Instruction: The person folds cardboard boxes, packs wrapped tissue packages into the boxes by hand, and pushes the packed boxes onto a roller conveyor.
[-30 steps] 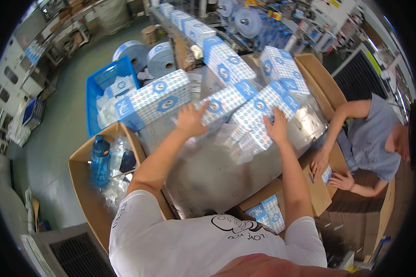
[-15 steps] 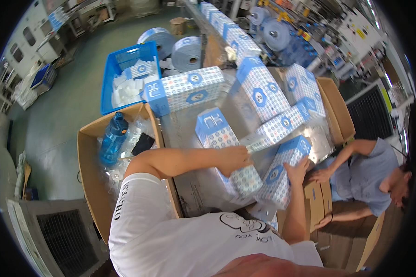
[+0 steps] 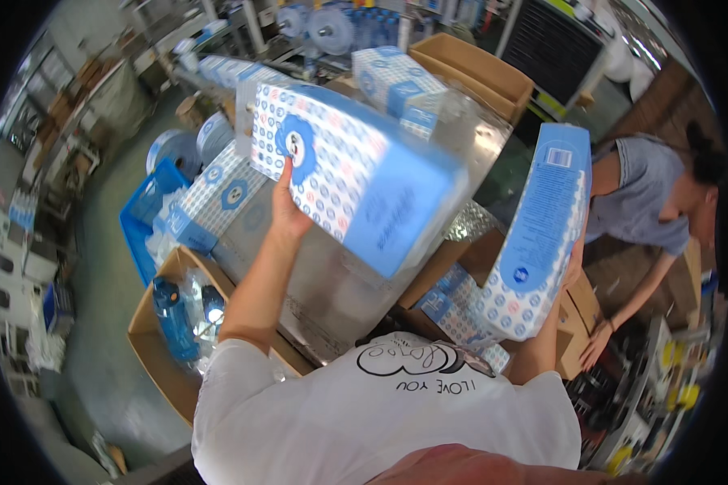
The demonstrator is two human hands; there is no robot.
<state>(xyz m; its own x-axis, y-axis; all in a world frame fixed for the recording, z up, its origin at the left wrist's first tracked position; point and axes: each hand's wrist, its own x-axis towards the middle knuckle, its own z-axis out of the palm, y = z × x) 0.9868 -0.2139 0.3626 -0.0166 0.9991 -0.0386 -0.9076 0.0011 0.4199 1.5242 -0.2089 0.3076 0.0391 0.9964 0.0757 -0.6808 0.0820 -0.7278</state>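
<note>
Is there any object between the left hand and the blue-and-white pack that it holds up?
No. The left hand grips the blue-and-white pack directly at its lower edge, and nothing visible lies between them.

Bright even light, fisheye-bent dark rim, slight motion blur

Pack (image 3: pixel 356 182) in my left hand (image 3: pixel 287 212): glossy plastic film, smooth, printed blue and white, light glinting along its edge. Pack (image 3: pixel 538 234) in my right hand (image 3: pixel 573 271): same shiny film wrap, slightly wrinkled at the end. Counter (image 3: pixel 332 283): bare metal sheet, brushed grey, dull sheen. Boxes (image 3: pixel 150 347): brown corrugated cardboard, matt, rough edges. Crate (image 3: pixel 137 234): blue hard plastic, smooth. Bottle (image 3: pixel 170 319): clear blue plastic, glossy. My shirt (image 3: pixel 380 412): white cotton cloth, matt, soft. Floor (image 3: pixel 105 267): grey concrete, matt.
</note>
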